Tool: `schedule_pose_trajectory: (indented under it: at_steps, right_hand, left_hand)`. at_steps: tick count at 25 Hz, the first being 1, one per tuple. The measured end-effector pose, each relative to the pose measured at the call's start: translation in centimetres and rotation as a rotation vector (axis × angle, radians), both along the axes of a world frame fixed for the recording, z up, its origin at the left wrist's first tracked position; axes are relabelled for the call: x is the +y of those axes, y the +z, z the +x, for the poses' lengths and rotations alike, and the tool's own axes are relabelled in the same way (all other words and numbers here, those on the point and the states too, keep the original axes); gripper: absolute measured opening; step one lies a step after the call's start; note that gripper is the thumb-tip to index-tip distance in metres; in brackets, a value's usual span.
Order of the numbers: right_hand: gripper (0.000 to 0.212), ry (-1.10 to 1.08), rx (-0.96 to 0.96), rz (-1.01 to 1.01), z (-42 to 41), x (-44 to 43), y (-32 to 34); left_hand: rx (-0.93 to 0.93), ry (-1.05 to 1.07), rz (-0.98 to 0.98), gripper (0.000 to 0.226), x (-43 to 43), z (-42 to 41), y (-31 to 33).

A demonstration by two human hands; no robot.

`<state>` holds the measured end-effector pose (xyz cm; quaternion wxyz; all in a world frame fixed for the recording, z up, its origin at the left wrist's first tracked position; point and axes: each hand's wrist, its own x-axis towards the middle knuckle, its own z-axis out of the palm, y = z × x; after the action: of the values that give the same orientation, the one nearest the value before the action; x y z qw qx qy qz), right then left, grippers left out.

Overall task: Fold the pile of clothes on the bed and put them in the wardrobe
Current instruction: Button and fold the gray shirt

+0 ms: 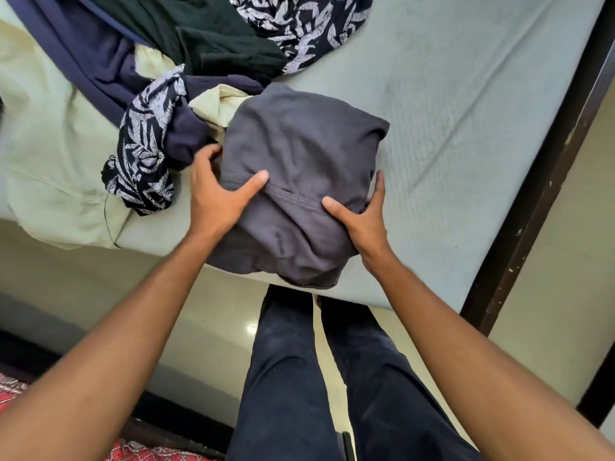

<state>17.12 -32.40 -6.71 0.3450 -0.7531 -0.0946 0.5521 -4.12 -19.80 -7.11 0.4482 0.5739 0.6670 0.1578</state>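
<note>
A folded dark grey garment lies at the near edge of the bed. My left hand grips its left side, thumb on top and fingers tucked under the edge. My right hand grips its right side the same way, thumb on the seam. Behind it lies a loose pile: a navy cloth, a dark green garment, a leaf-print fabric and a pale cream garment. No wardrobe is in view.
A dark wooden bed frame runs down the right side. My legs in dark trousers stand against the bed's edge on a pale tiled floor. A red patterned rug lies at the lower left.
</note>
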Motion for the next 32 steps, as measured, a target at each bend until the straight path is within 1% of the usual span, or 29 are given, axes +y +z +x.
schedule_pose_trajectory:
  at_steps: [1, 2, 3, 6, 8, 10, 14, 17, 20, 22, 24, 26, 28, 30, 32]
  right_hand:
    - [0.127, -0.013, 0.034, -0.004, -0.3, -0.3, -0.2]
    - [0.127, -0.027, 0.054, 0.006, -0.5, -0.3, -0.4]
    - [0.126, -0.045, 0.066, 0.018, -0.7, -0.1, -0.8]
    - [0.126, -0.082, 0.089, 0.041, -0.6, 0.3, -1.5]
    - [0.126, -0.062, 0.113, 0.061, -0.3, 0.2, -1.6]
    - [0.121, -0.045, 0.129, 0.078, 0.5, 0.0, -1.5]
    - [0.101, -0.108, 0.17, 0.116, 3.2, -1.7, -0.7]
    - [0.091, -0.176, 0.177, 0.166, 7.6, -3.9, 1.1]
    - [0.075, -0.268, 0.076, 0.174, 13.6, -6.2, 3.7]
    - [0.075, -0.322, -0.012, 0.17, 18.4, -7.3, 4.9]
    - [0.071, -0.35, -0.085, 0.162, 23.5, -7.6, 5.1]
    - [0.066, -0.341, -0.097, 0.125, 28.4, -7.7, 4.2]
    - [0.064, -0.273, -0.142, 0.034, 31.4, -7.5, 2.7]
    - [0.074, -0.191, -0.243, -0.081, 32.3, -7.3, 1.4]
    - [0.073, -0.144, -0.314, -0.153, 31.7, -7.3, 0.8]
  left_hand:
    - [-0.04, 0.048, -0.227, 0.091, -0.5, -0.8, -0.1]
    - [-0.059, 0.055, -0.382, 0.088, -0.8, -1.0, -0.2]
    - [-0.065, 0.034, -0.436, 0.088, -0.7, -1.0, -0.6]
    - [-0.092, -0.013, -0.45, 0.1, 0.6, -0.3, -1.1]
    - [-0.183, -0.047, -0.576, 0.103, 1.3, 0.0, -0.4]
    - [-0.276, -0.083, -0.705, 0.106, 1.4, 0.7, 0.5]
    - [-0.364, -0.069, -0.653, 0.1, -0.1, 3.9, 1.8]
    - [-0.465, -0.099, -0.753, 0.1, -1.7, 7.8, 2.8]
    - [-0.522, -0.169, -0.79, 0.086, -3.4, 14.5, 3.5]
    - [-0.563, -0.227, -0.759, 0.076, -4.1, 20.1, 3.5]
    - [-0.592, -0.274, -0.726, 0.072, -4.0, 25.4, 2.8]
    - [-0.573, -0.323, -0.72, 0.07, -3.7, 30.4, 1.3]
    - [-0.526, -0.352, -0.74, 0.071, -3.3, 33.8, -0.6]
    - [-0.459, -0.366, -0.763, 0.075, -2.7, 35.2, -2.1]
    - [-0.415, -0.404, -0.772, 0.077, -2.0, 35.2, -2.4]
